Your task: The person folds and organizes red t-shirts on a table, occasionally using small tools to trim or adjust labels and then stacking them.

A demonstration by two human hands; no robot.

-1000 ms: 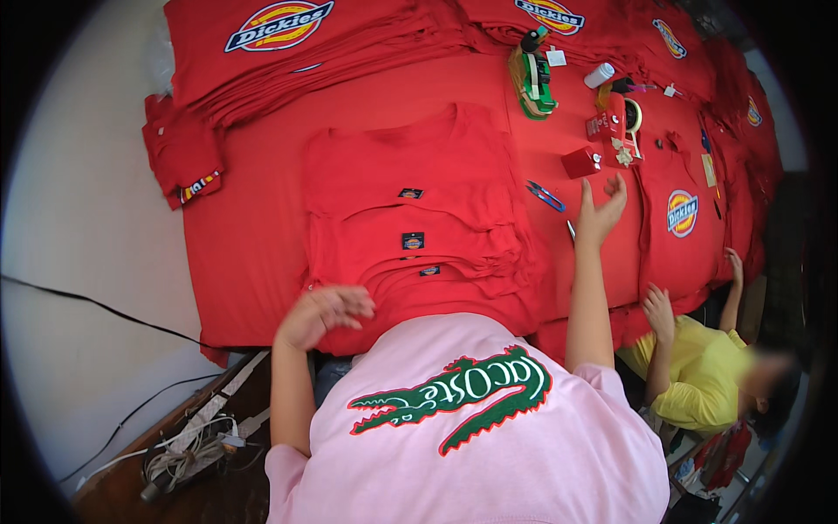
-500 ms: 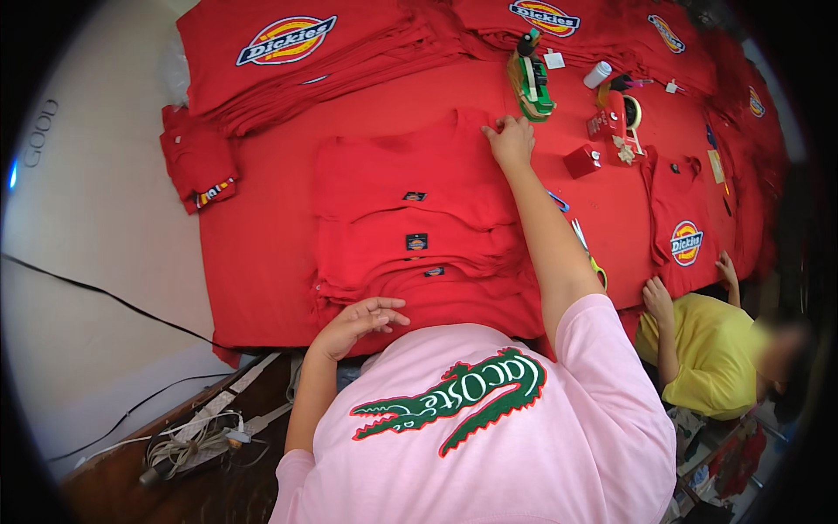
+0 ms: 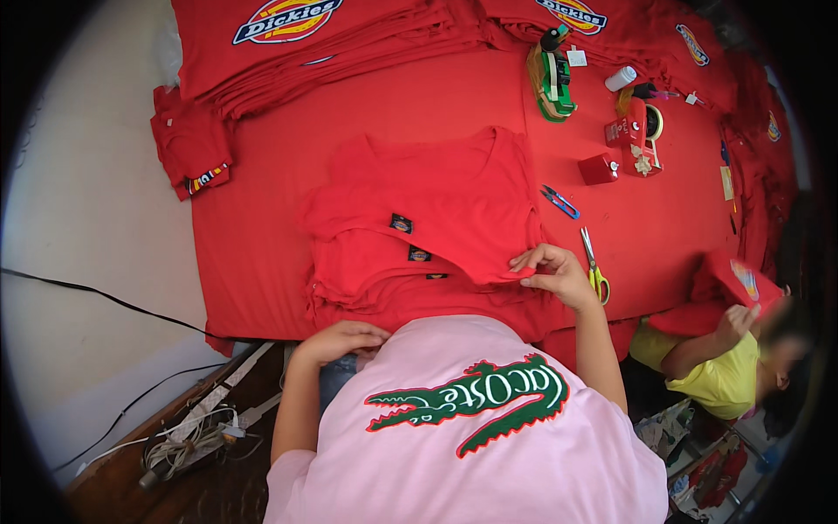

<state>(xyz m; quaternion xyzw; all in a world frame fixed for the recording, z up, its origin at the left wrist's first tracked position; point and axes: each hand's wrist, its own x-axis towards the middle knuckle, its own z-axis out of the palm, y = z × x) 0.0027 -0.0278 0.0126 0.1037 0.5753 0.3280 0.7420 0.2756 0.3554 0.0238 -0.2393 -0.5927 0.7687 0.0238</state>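
A stack of red T-shirts (image 3: 367,301) lies on the table in front of me, with small dark neck labels showing at its collars. My right hand (image 3: 559,272) pinches the edge of the top red T-shirt (image 3: 476,229) at its right side, between thumb and fingers. A fold of that shirt is pulled toward me across the labels. Low at the left of the stack, close to my body, my left hand (image 3: 346,341) has its fingers loosely stretched and holds nothing visible. Its fingertips are near the table's front edge.
Right of the stack lie blue snips (image 3: 561,203) and yellow-handled scissors (image 3: 594,266). Beyond them stand a green tape dispenser (image 3: 550,83), a red tape dispenser (image 3: 635,140) and a red box (image 3: 599,168). A co-worker in yellow (image 3: 711,375) lifts a red garment (image 3: 733,284) at right.
My right hand has come back from the far right of the stack, drawing the top T-shirt's edge toward me. My left hand has lowered slightly. The co-worker has lifted a red garment.
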